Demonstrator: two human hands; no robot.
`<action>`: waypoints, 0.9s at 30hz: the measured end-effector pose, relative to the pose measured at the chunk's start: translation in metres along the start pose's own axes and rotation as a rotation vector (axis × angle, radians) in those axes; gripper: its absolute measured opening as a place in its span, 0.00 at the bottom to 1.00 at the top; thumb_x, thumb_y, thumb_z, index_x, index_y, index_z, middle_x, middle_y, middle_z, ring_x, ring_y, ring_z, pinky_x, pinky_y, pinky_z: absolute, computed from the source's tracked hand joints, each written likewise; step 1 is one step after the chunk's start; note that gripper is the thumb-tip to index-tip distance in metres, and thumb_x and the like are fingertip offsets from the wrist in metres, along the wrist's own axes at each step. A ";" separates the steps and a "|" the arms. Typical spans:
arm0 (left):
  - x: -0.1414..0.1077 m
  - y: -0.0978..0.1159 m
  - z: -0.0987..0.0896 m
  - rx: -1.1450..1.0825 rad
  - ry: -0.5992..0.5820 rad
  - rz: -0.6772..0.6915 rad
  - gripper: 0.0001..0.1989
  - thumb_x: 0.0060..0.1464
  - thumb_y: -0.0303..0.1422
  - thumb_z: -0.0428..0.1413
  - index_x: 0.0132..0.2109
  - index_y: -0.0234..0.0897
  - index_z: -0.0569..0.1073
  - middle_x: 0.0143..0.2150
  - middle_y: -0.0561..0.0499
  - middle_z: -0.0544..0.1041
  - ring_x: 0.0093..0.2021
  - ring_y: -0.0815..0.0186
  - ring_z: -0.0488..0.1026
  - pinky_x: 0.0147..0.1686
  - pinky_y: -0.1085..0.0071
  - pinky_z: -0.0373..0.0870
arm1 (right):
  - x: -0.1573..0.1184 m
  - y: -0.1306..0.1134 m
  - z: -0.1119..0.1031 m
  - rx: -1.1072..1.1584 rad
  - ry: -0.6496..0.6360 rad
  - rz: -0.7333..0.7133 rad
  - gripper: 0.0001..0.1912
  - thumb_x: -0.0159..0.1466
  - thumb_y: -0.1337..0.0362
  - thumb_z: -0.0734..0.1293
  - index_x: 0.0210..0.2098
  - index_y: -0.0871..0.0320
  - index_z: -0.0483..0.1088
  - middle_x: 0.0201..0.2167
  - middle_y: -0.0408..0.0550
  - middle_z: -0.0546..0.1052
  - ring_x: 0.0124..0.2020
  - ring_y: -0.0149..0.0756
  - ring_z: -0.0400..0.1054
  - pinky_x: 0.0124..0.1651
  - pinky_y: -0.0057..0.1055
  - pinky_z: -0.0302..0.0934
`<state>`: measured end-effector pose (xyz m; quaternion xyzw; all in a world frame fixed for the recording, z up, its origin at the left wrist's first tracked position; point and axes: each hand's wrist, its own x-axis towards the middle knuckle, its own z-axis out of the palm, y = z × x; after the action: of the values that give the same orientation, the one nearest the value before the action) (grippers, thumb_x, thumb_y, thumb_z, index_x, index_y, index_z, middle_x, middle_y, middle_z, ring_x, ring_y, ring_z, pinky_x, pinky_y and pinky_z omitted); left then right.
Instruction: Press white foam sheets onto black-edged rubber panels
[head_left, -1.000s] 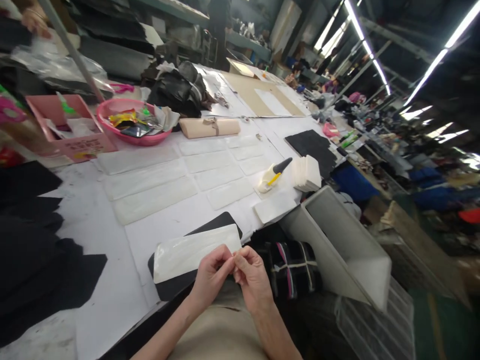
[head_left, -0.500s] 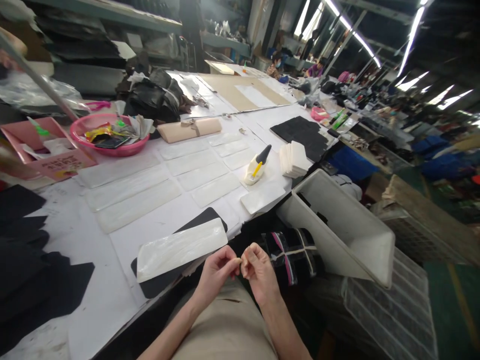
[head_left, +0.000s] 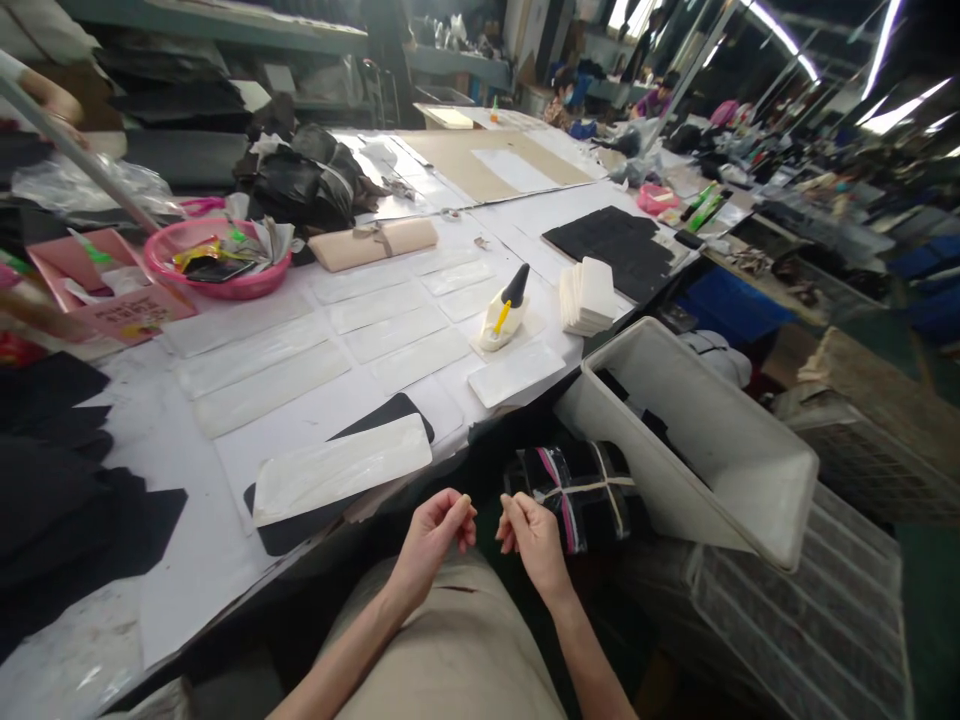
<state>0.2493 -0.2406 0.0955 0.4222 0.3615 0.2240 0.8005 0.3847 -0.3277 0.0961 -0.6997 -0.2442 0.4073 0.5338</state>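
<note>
My left hand [head_left: 439, 532] is closed, thumb against the fingertips, over my lap at the table's front edge. Across a small gap, my right hand [head_left: 531, 535] is pinched the same way. Whatever either hand holds, if anything, is too small to make out. Left of my left hand, a translucent white strip [head_left: 345, 468] lies over a black panel [head_left: 296, 530] on the white table. Farther back stands a white bottle [head_left: 502, 318] with a black cap, beside a stack of white pieces [head_left: 586, 296]. A single pale piece [head_left: 516, 374] lies before the bottle.
Pale strips [head_left: 274, 385] lie in rows on the table. A pink basin [head_left: 217, 270] and pink box [head_left: 112, 300] stand at the back left, black sheets [head_left: 60, 510] at the left. A white bin [head_left: 697, 450] stands at the right. People are in the background.
My hands have moved apart from each other, leaving a gap between the fingertips. The view has shifted slightly, and more of a person's arm shows at the upper left.
</note>
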 end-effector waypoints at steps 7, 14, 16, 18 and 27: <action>0.000 -0.010 0.006 -0.019 0.038 -0.009 0.17 0.55 0.46 0.56 0.31 0.35 0.70 0.23 0.55 0.70 0.23 0.72 0.67 0.24 0.75 0.62 | -0.003 -0.002 -0.006 0.002 -0.063 -0.070 0.18 0.55 0.59 0.73 0.45 0.54 0.75 0.37 0.46 0.76 0.32 0.31 0.71 0.32 0.26 0.66; 0.003 -0.015 0.013 -0.006 0.007 -0.010 0.16 0.53 0.44 0.58 0.29 0.35 0.67 0.24 0.54 0.72 0.24 0.73 0.67 0.24 0.76 0.62 | -0.001 -0.011 0.016 0.227 -0.107 -0.006 0.12 0.56 0.57 0.73 0.34 0.59 0.75 0.23 0.41 0.75 0.22 0.28 0.68 0.25 0.25 0.64; 0.003 -0.017 0.015 0.005 0.005 -0.012 0.16 0.53 0.44 0.59 0.29 0.35 0.67 0.24 0.55 0.71 0.23 0.73 0.67 0.23 0.76 0.62 | 0.000 -0.009 0.019 0.237 -0.100 -0.007 0.11 0.56 0.57 0.73 0.30 0.59 0.74 0.20 0.40 0.73 0.20 0.28 0.66 0.23 0.25 0.63; 0.003 -0.019 0.016 -0.009 0.007 -0.017 0.17 0.53 0.44 0.58 0.29 0.36 0.66 0.24 0.55 0.71 0.23 0.73 0.67 0.22 0.77 0.61 | 0.000 -0.008 0.021 0.226 -0.078 -0.011 0.12 0.57 0.56 0.72 0.28 0.59 0.73 0.17 0.39 0.71 0.18 0.28 0.65 0.21 0.25 0.61; 0.005 -0.020 0.018 -0.119 -0.045 -0.081 0.18 0.56 0.47 0.54 0.31 0.35 0.66 0.27 0.55 0.70 0.23 0.74 0.67 0.23 0.77 0.60 | 0.001 -0.011 0.018 -0.012 -0.023 -0.149 0.12 0.65 0.55 0.64 0.30 0.57 0.67 0.20 0.39 0.70 0.19 0.28 0.65 0.24 0.24 0.62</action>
<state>0.2675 -0.2579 0.0834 0.3636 0.3461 0.2029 0.8407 0.3717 -0.3135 0.1040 -0.6780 -0.3040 0.3733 0.5555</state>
